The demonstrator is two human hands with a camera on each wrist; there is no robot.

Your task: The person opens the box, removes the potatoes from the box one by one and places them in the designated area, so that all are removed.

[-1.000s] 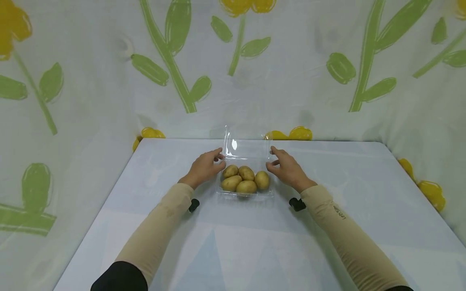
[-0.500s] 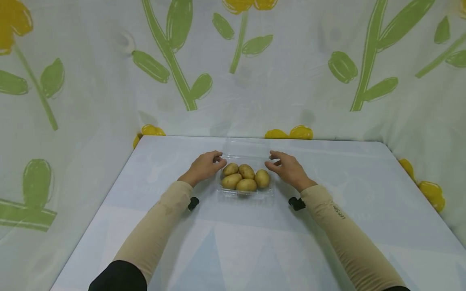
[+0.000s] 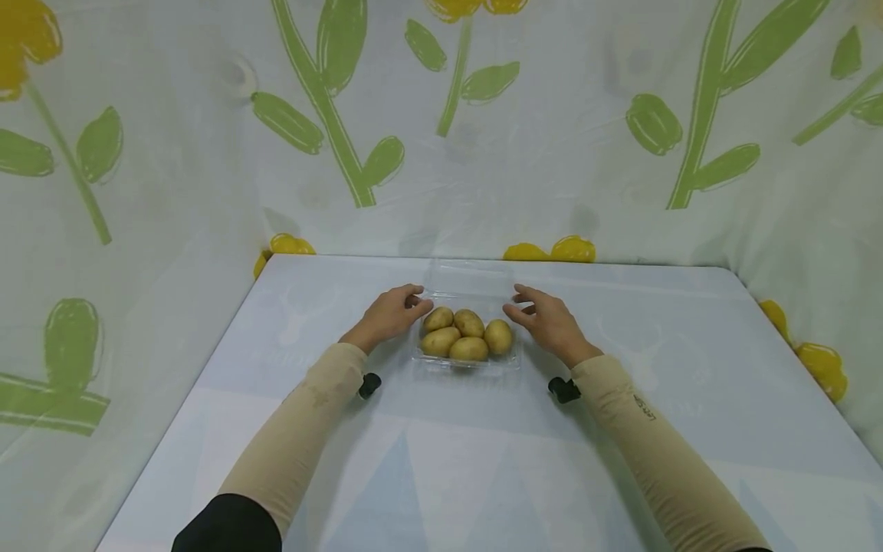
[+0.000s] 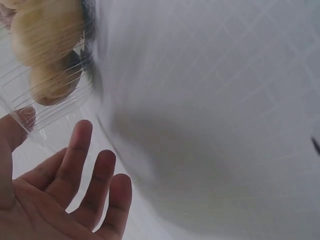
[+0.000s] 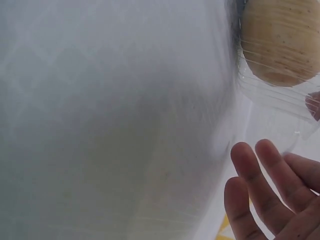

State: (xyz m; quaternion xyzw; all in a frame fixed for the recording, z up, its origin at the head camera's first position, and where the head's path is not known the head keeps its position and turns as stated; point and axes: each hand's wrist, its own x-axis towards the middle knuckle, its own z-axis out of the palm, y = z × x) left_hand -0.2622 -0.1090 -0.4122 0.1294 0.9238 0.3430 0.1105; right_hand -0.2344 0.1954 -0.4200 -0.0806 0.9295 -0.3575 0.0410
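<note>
A clear plastic clamshell box point(image 3: 510, 363) rests on the table with several yellow potatoes point(image 3: 469, 349) inside. Its see-through lid point(image 3: 471, 277) lies folded back behind it. At the back left corner is my left hand point(image 3: 390, 313), with the thumb at the rim; the left wrist view shows its other fingers point(image 4: 76, 160) spread and loosely bent. My right hand point(image 3: 552, 322) mirrors it at the back right corner, thumb tip at the rim, fingers point(image 5: 247, 160) apart in the right wrist view. Neither hand grips the box.
The box stands on a pale table point(image 3: 290, 460) toward its far edge. Behind the table hangs a white curtain point(image 3: 566, 176) printed with green stems and yellow flowers. A small black device point(image 3: 564, 389) is strapped at the right wrist, another point(image 3: 369, 385) at the left.
The lid stood upright one second ago and has swung back, away from me, to lie low behind the box. Both hands stay nearly where they were; the potatoes have not moved.
</note>
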